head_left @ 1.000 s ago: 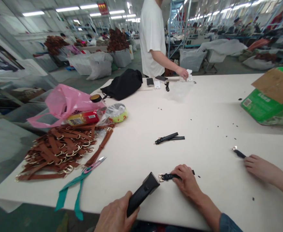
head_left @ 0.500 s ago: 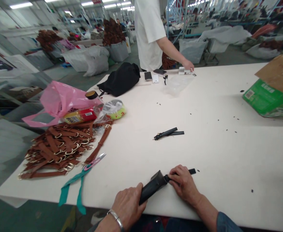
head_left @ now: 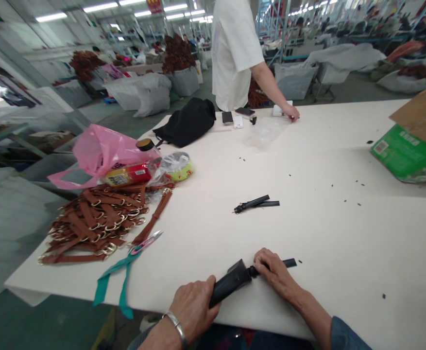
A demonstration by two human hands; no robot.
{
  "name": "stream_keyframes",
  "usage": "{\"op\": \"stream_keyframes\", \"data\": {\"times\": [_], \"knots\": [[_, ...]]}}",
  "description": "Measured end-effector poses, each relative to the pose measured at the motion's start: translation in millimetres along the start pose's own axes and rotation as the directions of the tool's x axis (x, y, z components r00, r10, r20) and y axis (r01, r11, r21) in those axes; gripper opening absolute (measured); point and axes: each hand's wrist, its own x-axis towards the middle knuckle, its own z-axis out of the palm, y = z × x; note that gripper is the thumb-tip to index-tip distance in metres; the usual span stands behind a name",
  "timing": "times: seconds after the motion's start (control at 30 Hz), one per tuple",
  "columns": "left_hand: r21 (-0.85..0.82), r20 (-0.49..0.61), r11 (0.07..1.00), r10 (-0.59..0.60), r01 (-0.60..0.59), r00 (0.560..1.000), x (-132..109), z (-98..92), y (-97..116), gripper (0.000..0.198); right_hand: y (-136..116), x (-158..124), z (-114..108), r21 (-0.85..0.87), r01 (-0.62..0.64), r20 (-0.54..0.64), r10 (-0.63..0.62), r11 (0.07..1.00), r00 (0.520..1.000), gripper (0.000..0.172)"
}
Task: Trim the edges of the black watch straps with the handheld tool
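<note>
My left hand (head_left: 194,306) is wrapped round a black tool (head_left: 229,286) with a thick handle and a blocky head; its exact kind I cannot make out. Against the head of that tool lies one end of a narrow black strap (head_left: 290,263). Fingers of my right hand (head_left: 275,272) are closed over the strap's middle, and its flat end sticks out to the right on the table. Farther up the table, two short black straps with a small buckle (head_left: 256,203) lie crossed, apart from both hands.
Brown buckled straps (head_left: 99,218) are heaped at the left. Near them lie scissors (head_left: 147,241) with teal ribbon, a pink bag (head_left: 103,150) and a black bag (head_left: 187,122). A green box (head_left: 409,150) stands right. Across the table a co-worker's hand (head_left: 292,113) touches small items.
My view has shifted slightly, so the table appears moved right. My right hand has altered its finger position on the strap. The co-worker's hand has moved a little.
</note>
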Motion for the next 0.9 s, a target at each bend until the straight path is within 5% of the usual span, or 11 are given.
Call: {"op": "stream_keyframes", "data": {"times": [0.17,0.4,0.9], "knots": [[0.035,-0.030,0.999,0.042,-0.041,0.999,2,-1.1,4,0.039,4,-2,8,-0.044,-0.036,-0.099,0.032,0.998,0.995,0.017],[0.033,-0.053,0.999,0.005,-0.003,0.999,9,-6.0,12,0.028,25,-26,-7,-0.199,0.217,-0.102,-0.240,0.956,0.965,0.024],[0.035,-0.010,0.999,0.035,-0.035,0.999,10,-10.6,17,0.028,28,-29,-6,-0.232,0.177,-0.120,-0.209,0.956,0.971,0.022]]}}
